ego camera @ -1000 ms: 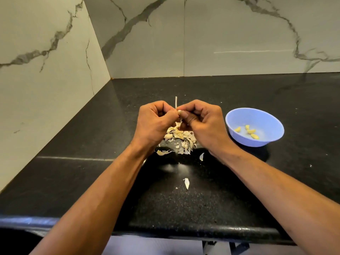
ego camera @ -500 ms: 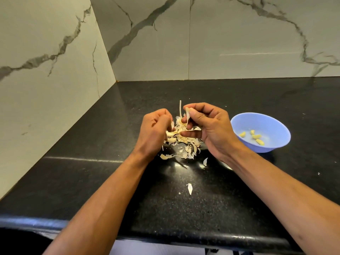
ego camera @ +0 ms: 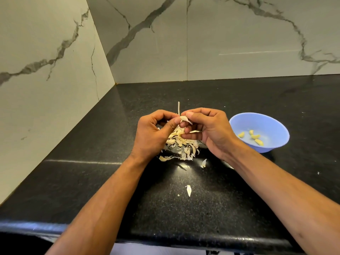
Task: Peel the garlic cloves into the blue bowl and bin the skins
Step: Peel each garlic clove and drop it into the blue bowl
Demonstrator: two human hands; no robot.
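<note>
1. Papery white skin (ego camera: 186, 119) is what I have between both thumbs, part-lifted off the garlic clove held above the heap of skins (ego camera: 181, 144) on the black tabletop (ego camera: 184, 208). The clove itself is mostly hidden by my fingers.
2. My left hand (ego camera: 152, 134) curls round the clove's near end; my right hand (ego camera: 209, 130) pinches the loose skin at its tip. Both grips are closed on it.
3. I judge the skin weightless, brittle and apt to tear, so I take it at the lifted edge; the clove is small, firm and slick once bare.
4. Four peeled cloves (ego camera: 253, 137) lie in the blue bowl (ego camera: 276, 124), right of my hands.
5. Half a second ago my hands stood apart; now they meet again.
</note>
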